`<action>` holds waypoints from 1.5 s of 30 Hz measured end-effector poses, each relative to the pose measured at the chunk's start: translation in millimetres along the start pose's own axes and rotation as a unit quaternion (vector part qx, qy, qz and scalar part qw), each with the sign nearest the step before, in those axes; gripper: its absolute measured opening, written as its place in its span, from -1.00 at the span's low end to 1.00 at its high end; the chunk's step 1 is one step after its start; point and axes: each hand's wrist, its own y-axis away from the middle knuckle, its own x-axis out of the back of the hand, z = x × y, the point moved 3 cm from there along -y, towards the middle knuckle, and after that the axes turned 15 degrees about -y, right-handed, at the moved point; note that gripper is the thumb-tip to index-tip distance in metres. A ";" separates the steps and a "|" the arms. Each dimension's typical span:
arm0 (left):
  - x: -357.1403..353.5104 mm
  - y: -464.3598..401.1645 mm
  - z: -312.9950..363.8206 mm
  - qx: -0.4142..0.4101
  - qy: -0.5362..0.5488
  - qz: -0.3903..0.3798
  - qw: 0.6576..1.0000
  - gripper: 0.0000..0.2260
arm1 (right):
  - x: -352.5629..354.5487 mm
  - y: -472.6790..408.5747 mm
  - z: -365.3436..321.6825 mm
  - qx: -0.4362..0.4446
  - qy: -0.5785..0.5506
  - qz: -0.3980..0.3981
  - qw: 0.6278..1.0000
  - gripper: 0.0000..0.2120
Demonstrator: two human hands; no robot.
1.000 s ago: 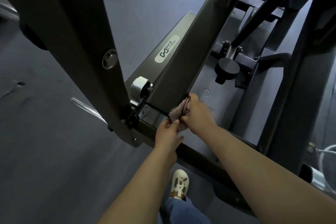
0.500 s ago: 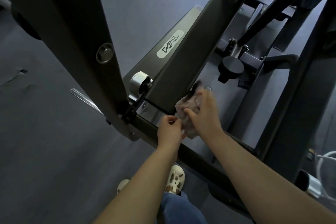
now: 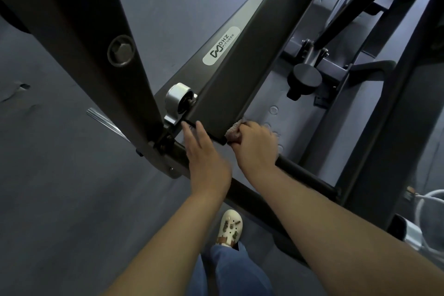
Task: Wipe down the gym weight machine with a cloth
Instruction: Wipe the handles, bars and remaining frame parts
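Note:
A dark grey weight machine beam (image 3: 242,60) with a white DHZ label slopes down to a low crossbar. My right hand (image 3: 254,149) grips a bunched pinkish-brown cloth (image 3: 234,132) against the beam's lower right corner. My left hand (image 3: 204,156) lies flat with straight fingers on the beam's bottom end, just left of the cloth and beside a silver roller (image 3: 179,98). Most of the cloth is hidden under my right fingers.
A thick dark frame post (image 3: 79,38) with a bolt crosses the upper left. A black round knob (image 3: 306,77) and linkage sit inside the frame at right. The black crossbar (image 3: 310,175) runs under my wrists. Grey floor (image 3: 60,199) lies left; my shoe (image 3: 229,227) stands below.
My left hand has let go of the cloth and moved left onto the beam's end, fingers straightened. My right hand, with the cloth, moved down to the beam's lower corner.

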 end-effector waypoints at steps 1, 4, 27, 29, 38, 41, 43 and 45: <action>-3.3 -0.6 -2.7 -0.048 -0.069 0.004 0.996 -0.35 | -3.0 6.5 -0.4 0.019 0.003 0.014 1.000 -0.66; -12.7 -5.9 -7.4 -0.129 -0.200 -0.058 0.969 -0.41 | -18.0 23.9 -1.1 0.062 0.034 0.039 0.997 -0.57; -10.8 -4.5 -15.5 -0.166 -0.267 -0.090 0.945 -0.27 | -4.2 0.5 -8.8 -0.020 0.040 0.103 0.994 -0.73; -8.0 -5.6 -17.3 -0.174 -0.279 -0.098 0.939 -0.25 | -0.5 -7.5 -6.9 -0.047 0.008 0.011 0.999 -0.82; -1.3 -8.1 -22.5 -0.228 -0.281 -0.086 0.928 -0.25 | 25.6 -36.7 -3.8 -0.190 -0.133 -0.311 0.922 -0.85; 0.4 -12.5 -23.1 -0.251 -0.298 -0.093 0.916 -0.26 | 16.3 -27.0 -3.5 -0.176 -0.103 -0.199 0.958 -0.86; -0.7 -15.6 -20.8 -0.268 -0.276 -0.064 0.921 -0.20 | 6.6 -14.2 -6.9 -0.148 -0.061 -0.094 0.983 -0.82; -4.9 -18.6 -19.8 -0.284 -0.281 -0.048 0.916 -0.16 | -2.3 -3.3 -10.7 -0.096 -0.017 0.010 0.995 -0.81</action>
